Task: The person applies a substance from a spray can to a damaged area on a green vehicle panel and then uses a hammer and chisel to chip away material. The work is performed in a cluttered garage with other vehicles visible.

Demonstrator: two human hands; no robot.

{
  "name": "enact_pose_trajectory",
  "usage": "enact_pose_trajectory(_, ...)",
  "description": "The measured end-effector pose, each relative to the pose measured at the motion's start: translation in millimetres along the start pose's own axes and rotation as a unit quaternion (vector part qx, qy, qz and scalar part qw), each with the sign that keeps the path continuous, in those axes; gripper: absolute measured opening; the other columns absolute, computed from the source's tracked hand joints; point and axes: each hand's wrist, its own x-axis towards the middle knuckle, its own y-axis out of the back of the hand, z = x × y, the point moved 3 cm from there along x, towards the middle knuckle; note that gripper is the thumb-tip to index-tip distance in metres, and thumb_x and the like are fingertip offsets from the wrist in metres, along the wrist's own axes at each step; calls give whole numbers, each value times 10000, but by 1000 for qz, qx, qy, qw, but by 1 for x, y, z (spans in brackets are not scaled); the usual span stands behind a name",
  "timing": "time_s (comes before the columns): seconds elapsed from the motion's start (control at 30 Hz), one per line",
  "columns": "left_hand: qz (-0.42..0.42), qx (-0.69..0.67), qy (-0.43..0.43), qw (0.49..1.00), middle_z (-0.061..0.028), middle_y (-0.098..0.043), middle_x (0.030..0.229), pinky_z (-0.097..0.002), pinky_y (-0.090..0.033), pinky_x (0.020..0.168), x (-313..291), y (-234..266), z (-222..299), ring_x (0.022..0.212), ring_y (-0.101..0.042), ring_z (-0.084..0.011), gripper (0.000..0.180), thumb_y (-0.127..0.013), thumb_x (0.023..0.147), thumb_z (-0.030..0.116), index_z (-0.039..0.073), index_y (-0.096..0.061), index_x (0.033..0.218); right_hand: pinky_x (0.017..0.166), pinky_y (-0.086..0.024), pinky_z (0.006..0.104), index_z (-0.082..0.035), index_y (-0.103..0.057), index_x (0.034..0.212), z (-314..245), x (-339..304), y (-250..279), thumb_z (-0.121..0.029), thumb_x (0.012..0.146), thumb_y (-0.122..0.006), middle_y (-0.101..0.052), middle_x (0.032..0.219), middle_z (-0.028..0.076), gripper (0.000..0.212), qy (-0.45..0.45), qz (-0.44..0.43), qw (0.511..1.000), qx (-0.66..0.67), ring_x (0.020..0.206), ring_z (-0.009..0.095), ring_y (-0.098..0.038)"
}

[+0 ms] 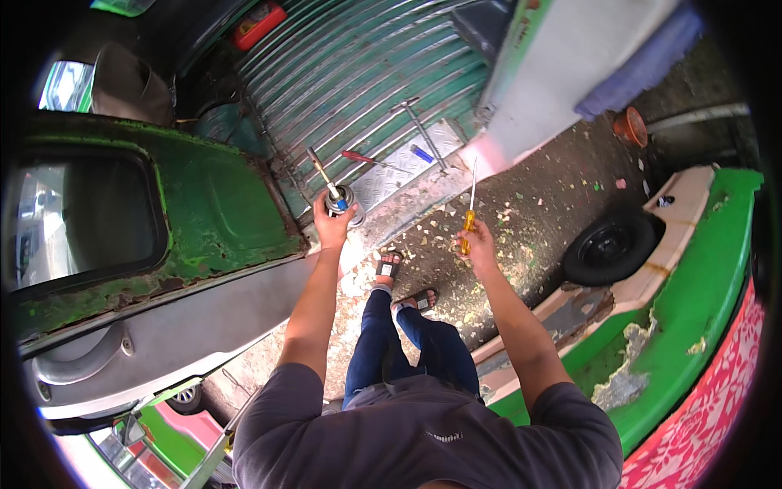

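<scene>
My left hand (331, 226) is closed around a round metal can (352, 218) with a blue patch near its top. A thin stick (320, 169) with a pale section rises from it at a slant; what lies inside is too small to make out. In my right hand (479, 244) is a screwdriver (469, 222) with a translucent yellow handle, its shaft pointing up and away from me. Beyond my left hand, a red-handled tool (358, 156), a small blue object (421, 154) and a T-shaped metal bar tool (419, 126) lie on the vehicle's floor edge.
A ribbed green vehicle floor (342, 90) spreads ahead. On the left stands a rusty green door (220, 204) with a window. At right are a black tyre (611, 244) and a worn green body panel (700, 269). Paint flakes litter the ground (529, 212); an orange pot (630, 128) sits farther off.
</scene>
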Motion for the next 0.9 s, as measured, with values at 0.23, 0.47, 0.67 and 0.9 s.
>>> enact_pose_trajectory(0.23, 29, 85, -17, 996, -143, -506, 1127, -359, -443, 923, 32, 9, -40, 1033, -538, -271, 741, -882, 576, 169, 5, -475, 1174, 559, -503, 287, -93, -450, 1267, 4, 64, -69, -82, 860, -602, -580, 887, 28, 435, 10, -27, 999, -44, 761, 109, -579)
enact_pose_trajectory(0.47, -16, 168, -80, 982, -154, -517, 1122, -343, -450, 910, 42, 8, -43, 1024, -543, -238, 796, -877, 581, 159, -13, -443, 1225, 536, -487, 289, -82, -469, 1242, 2, 96, -110, -49, 847, -584, -580, 882, 34, 413, 7, -48, 997, -62, 722, 120, -567)
enact_pose_trajectory(0.67, -23, 58, 2, 998, -122, -510, 1110, -326, -466, 897, 35, 16, -73, 1022, -553, -216, 792, -859, 622, 92, 11, -378, 1247, 525, -480, 294, -72, -480, 1213, 1, 105, -116, -42, 841, -589, -576, 869, 40, 389, -2, -33, 997, -69, 720, 124, -568)
enact_pose_trajectory(0.9, -68, 32, 42, 996, -106, -487, 1155, -318, -458, 928, 37, 16, -72, 1072, -529, -197, 786, -851, 638, 52, 33, -360, 1251, 544, -502, 311, -78, -479, 1221, 3, 114, -110, -60, 848, -596, -581, 873, 29, 391, -2, -29, 997, -75, 764, 130, -586)
